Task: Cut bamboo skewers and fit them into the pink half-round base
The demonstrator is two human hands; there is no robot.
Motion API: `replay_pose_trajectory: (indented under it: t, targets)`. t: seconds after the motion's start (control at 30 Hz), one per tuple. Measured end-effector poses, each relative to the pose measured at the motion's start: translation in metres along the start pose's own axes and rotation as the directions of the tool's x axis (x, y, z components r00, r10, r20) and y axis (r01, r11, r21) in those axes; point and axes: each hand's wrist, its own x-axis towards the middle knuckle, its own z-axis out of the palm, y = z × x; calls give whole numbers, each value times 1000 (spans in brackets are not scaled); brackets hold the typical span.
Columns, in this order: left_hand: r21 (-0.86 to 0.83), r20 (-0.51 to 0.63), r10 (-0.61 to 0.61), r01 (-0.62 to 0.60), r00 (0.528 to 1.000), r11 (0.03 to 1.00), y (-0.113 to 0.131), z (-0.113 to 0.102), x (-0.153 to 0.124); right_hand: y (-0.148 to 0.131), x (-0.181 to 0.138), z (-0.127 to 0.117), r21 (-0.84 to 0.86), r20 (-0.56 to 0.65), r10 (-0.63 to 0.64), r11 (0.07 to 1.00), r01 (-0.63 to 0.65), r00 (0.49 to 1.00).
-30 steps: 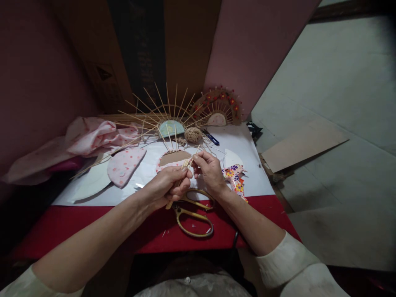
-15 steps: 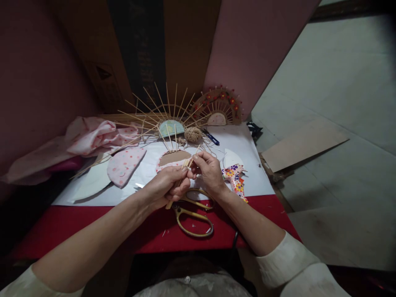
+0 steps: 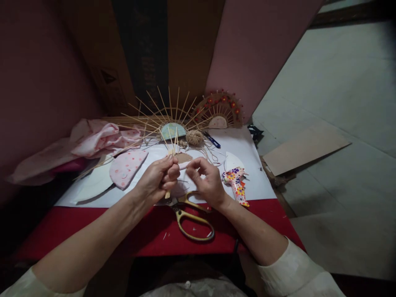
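Note:
My left hand (image 3: 162,176) is closed round a bundle of thin bamboo sticks (image 3: 167,194), held upright, with the tips showing above the thumb. To its right, my right hand (image 3: 206,181) is apart from the bundle, its fingers loosely curled and nothing visible in them. Behind the hands lies a cardboard half-round (image 3: 183,157) with a pink fabric edge and a few sticks standing up from it, partly hidden by my hands. Yellow-handled scissors (image 3: 198,238) rest below my hands at the table's front.
Behind stand a stick fan with a green half-round base (image 3: 173,130), a twine ball (image 3: 194,137), blue snips (image 3: 213,140) and a red-flowered fan (image 3: 227,101). A flowered glue gun (image 3: 236,183) lies right; a dotted fabric piece (image 3: 127,167) and pink cloth (image 3: 105,140) lie left.
My right hand has drawn away from the sticks and its fingers have loosened. My left hand has shifted left and turned the bundle more upright.

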Motion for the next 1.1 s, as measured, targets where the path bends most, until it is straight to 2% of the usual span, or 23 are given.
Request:
replay_pose_trajectory:
  t: [0.1,0.2,0.53,0.7,0.83,0.9,1.0,1.03,1.1]
  targets:
    - [-100,-71,53,-60,996,993,5,-2,1,-7,-7,2,-239,127,-267,926,291,955]
    - [-146,-97,88,-102,991,984,4,-2,0,-9,-10,6,-359,206,-374,831,425,904]
    - [-187,-220,190,-232,957,954,1,4,-3,-7,-18,17,-454,226,-408,759,466,885]
    - [-147,-215,221,-255,951,956,1,3,-4,-6,-18,22,-477,252,-405,739,477,879]
    - [-19,-165,238,-245,957,969,1,3,-6,-13,-13,16,-457,326,-352,754,472,877]
    - [41,-110,234,-231,966,972,2,4,-8,-25,-12,8,-475,317,-293,774,418,902]
    - [93,-35,215,-211,976,973,2,4,-10,-47,-20,-7,-583,333,-72,768,265,940]
    - [108,-22,208,-204,978,973,1,5,-10,-53,-25,-11,-621,393,27,745,244,919]
    - [139,-11,192,-189,981,972,1,5,-11,-61,-35,-16,-675,504,198,698,240,841]
